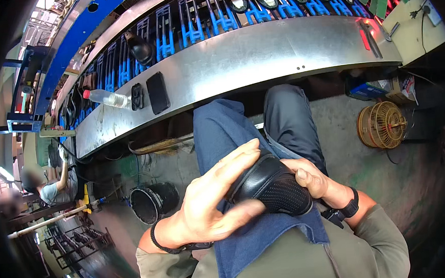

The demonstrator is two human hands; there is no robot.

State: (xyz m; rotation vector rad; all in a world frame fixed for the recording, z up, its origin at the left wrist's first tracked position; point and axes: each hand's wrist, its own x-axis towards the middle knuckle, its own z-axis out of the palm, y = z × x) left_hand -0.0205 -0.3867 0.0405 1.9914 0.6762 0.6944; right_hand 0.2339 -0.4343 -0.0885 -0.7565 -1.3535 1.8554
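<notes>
A black leather shoe upper (275, 187) with a perforated panel lies across my lap, over a dark blue cloth (271, 246). My left hand (211, 199) is at its left side, fingers stretched out along the leather and thumb spread apart, slightly blurred. At the shoe's right side, my right hand (310, 178) grips it with the thumb bent on top. The other right fingers are partly hidden behind the shoe. Its underside cannot be seen.
Ahead runs a metal bench (237, 60) carrying a bottle (107, 98), a phone (158, 93) and red-handled scissors (369, 39). Behind it, blue racks (191, 25) hold several shoes. A black bucket (153, 201) and a wicker basket (382, 125) stand on the floor. Another person (53, 189) is far left.
</notes>
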